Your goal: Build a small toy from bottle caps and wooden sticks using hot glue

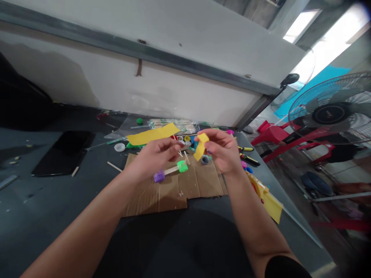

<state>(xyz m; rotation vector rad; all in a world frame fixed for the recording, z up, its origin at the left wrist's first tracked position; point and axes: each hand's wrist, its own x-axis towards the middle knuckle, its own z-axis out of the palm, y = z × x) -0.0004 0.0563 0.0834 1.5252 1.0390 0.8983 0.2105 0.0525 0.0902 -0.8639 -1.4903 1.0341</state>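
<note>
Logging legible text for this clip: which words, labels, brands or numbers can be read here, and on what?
None can be read.
Fan: a small mark on the dark hub, too blurred to read.
Red chair: a dark label with pale marks, too small to read.
Clear packet of sticks: no readable print.
Yellow piece held in the right hand: blank.

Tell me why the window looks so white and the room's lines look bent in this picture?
Head view: daylight overexposes the window at top right, washing it out; the wide lens bows the wall rail and fan; the left hand and right hand with the yellow paper piece look slightly soft.
</note>
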